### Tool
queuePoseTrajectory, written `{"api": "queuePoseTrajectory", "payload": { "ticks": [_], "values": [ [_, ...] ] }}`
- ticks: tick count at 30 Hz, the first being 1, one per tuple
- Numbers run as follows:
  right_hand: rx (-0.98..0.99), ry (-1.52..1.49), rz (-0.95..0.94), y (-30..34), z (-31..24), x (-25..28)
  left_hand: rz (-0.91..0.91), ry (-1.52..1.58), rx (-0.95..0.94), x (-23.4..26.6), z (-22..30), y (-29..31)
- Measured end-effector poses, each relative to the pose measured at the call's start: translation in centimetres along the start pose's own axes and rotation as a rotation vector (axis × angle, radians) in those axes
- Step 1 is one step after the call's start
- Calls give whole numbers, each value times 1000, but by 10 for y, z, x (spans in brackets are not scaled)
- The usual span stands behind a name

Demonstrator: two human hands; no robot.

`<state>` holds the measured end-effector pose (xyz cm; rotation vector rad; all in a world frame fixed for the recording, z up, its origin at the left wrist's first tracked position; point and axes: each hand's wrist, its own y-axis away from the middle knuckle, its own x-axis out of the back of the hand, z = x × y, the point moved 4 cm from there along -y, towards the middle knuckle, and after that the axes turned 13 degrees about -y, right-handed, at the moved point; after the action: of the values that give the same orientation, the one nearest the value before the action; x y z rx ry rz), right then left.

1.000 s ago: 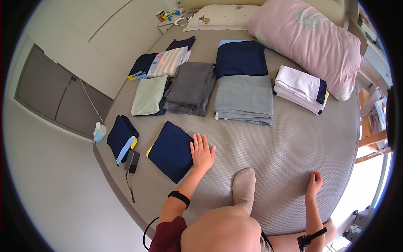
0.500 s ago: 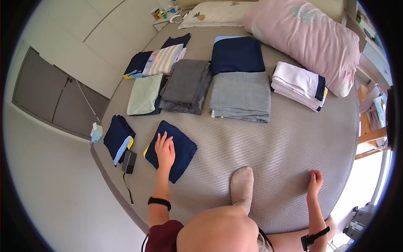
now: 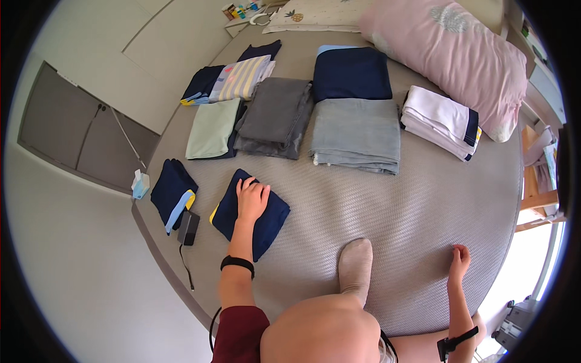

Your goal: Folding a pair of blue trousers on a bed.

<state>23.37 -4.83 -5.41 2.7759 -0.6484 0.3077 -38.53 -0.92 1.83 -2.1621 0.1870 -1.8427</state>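
Head view, only one there is. My left hand (image 3: 251, 199) lies flat, palm down, fingers spread, on the folded navy garment (image 3: 249, 213) near the bed's left edge. Nothing clenched or pinched, just pressing on the cloth. The garment is a folded rectangle, long axis running from upper left to lower right, one corner pointing toward the mint-green fold. A yellow strip shows at its left corner. Black band on that wrist.

My right hand (image 3: 459, 259) is well apart, fingertips resting on the bare grey bedcover (image 3: 411, 242), open, holding nothing. My socked foot (image 3: 355, 263) sits on the cover between the two hands.

Just left of the garment: a second navy fold with a pale blue and yellow stripe (image 3: 173, 192), long axis roughly the same diagonal. A small dark flat device with a cable (image 3: 188, 227) lies between the two, at the bed edge. A small pale blue pack (image 3: 140, 183) sits off the edge, on the floor side.

Further up: mint-green fold (image 3: 212, 128), dark grey fold (image 3: 275, 116), light grey fold (image 3: 357, 134), navy fold with a pale blue edge (image 3: 351, 74), striped fold (image 3: 242, 78), white stack with navy and yellow trim (image 3: 440, 121). Pink pillow (image 3: 451, 51) top right. Small colourful packages (image 3: 239, 11) at top, too small to tell apart.
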Motion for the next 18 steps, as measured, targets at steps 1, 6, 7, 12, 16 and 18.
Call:
{"api": "queuePoseTrajectory", "payload": {
  "ticks": [1, 6, 7, 12, 16, 18],
  "values": [
    [19, 10, 21, -1, 2, 3, 60, 33, 18, 6, 3, 4],
    [-17, -24, 9, -2, 5, 5, 137, -241, 628, 4, -62, 86],
    [-12, -46, -6, -1, 4, 2, 138, -205, 846, -2, -82, 116],
    [31, -19, -40, -8, 12, 3, 92, 547, 1490, -45, -90, 193],
    [-47, -1, 10, -6, 2, 5, 187, 772, 1368, -22, -16, 130],
    [-45, 12, 0, -8, 3, 5, 240, 871, 1379, -22, -13, 115]
  ]
}}
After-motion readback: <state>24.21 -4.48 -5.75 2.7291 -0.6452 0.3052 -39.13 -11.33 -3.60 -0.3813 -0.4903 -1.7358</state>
